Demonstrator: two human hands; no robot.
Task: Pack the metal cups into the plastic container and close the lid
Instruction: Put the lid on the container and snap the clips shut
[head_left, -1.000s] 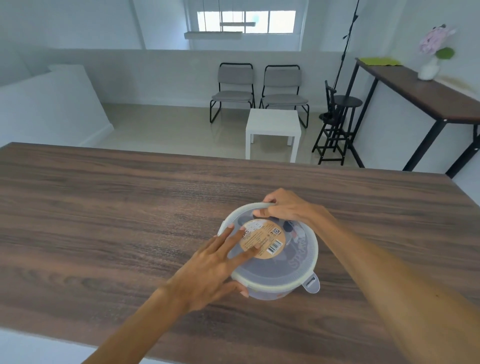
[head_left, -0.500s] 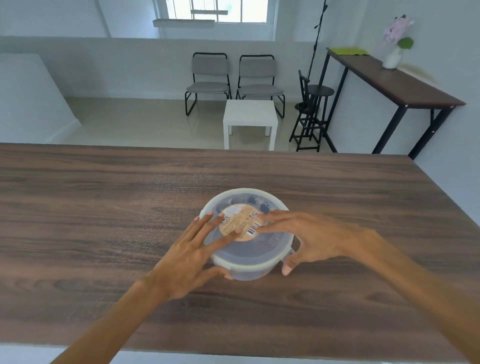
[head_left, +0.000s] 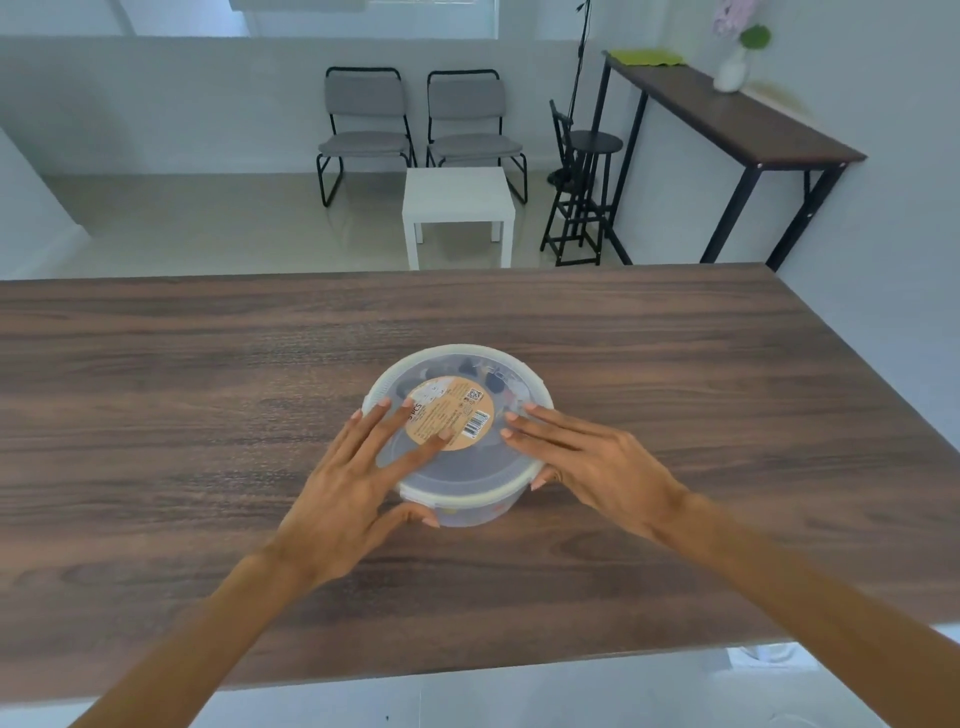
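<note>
I see round plastic container (head_left: 470, 506) mid-table (head_left: 208, 415), lid (head_left: 457, 384) on, dark shapes inside unclear. My left hand (head_left: 353, 483) and right hand (head_left: 597, 462) flat, fingers spread, pressing lid. Bare wood all round.

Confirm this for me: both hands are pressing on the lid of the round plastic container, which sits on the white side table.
Not quite. The head view shows both hands, left hand and right hand, pressing on the lid of the round plastic container, but it sits on the dark wooden table, not the white one.
</note>
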